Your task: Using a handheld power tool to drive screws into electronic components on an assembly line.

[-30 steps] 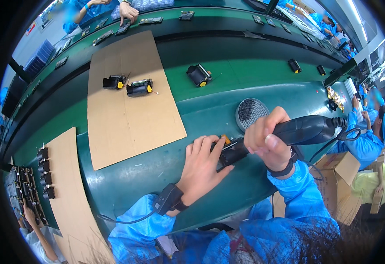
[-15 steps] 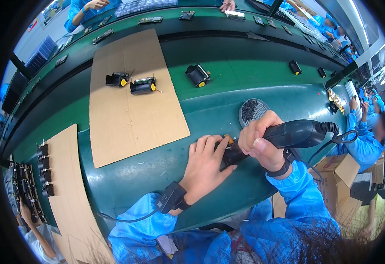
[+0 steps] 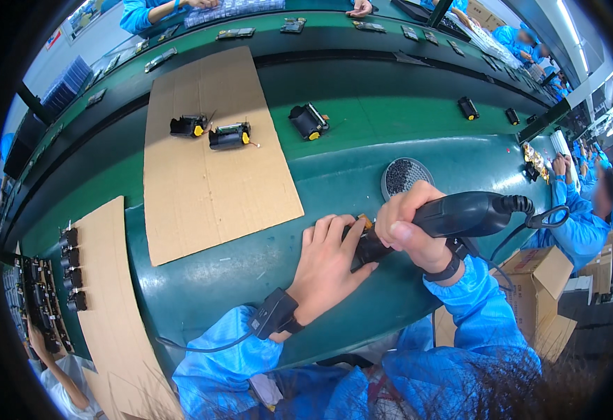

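My right hand [image 3: 413, 222] is wrapped round a black corded electric screwdriver [image 3: 469, 213], tilted with its cable end to the right. Its tip is hidden by my fingers and the part below. My left hand [image 3: 329, 260] steadies a small black plastic housing [image 3: 373, 248] on the green table, fingers on its far side and thumb along the near side. A bit of orange film [image 3: 367, 220] shows at the housing's far end. Just beyond my right hand stands a round grey dish [image 3: 395, 183] holding many small dark screws.
Two black housings [image 3: 229, 136] with yellow parts lie on a cardboard sheet [image 3: 215, 210]. Another housing [image 3: 308, 122] sits on the green conveyor [image 3: 383, 105]. A second cardboard strip [image 3: 110, 280] lies left, beside several black parts. An open carton [image 3: 530, 280] stands right; co-workers sit around.
The lone housing on the conveyor has shifted slightly left, as have the boards on the far line. My right hand and the screwdriver have moved a little; my left hand stays put.
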`<state>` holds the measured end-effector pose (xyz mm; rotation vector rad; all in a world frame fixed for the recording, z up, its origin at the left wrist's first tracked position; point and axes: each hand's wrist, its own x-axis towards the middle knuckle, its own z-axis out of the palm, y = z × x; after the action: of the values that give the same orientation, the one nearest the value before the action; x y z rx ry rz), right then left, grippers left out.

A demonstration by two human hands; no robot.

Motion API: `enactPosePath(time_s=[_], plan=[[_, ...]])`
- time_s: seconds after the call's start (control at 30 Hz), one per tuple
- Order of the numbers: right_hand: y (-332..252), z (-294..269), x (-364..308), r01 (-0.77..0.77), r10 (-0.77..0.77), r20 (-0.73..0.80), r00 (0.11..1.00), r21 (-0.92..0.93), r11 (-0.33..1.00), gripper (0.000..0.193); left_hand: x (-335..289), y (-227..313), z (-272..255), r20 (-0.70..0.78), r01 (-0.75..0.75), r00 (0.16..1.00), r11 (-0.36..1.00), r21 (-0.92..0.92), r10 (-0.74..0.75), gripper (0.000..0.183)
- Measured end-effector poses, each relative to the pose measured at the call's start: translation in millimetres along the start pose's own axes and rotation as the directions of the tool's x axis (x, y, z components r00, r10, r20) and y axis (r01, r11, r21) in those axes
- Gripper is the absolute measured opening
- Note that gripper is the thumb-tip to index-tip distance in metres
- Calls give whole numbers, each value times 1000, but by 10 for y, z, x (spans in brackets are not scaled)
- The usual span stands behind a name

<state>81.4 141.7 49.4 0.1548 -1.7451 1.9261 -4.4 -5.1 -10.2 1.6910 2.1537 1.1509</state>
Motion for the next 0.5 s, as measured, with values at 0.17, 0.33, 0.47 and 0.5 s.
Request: enactPosePath(time_s=[0.17, 0.33, 0.47, 0.5], plan=[[-13, -8, -7, -65, 85, 82, 993, -223, 973, 23, -28, -7, 20, -14, -10, 1000, 1000, -5, 10, 60], [4, 5, -17, -163, 163, -3, 987, 59, 985, 19, -44, 29, -8, -4, -9, 1000, 1000, 22, 10, 61], [-15, -53, -14, -159, 166, 92, 982, -81, 984, 21, -19, 51, 18, -6, -4, 1000, 1000, 13, 4, 62], [-15, -82, 0, -191, 194, 47, 980, -64, 980, 21, 10, 49, 18, 8, -2, 1000, 1000, 22, 2, 63]])
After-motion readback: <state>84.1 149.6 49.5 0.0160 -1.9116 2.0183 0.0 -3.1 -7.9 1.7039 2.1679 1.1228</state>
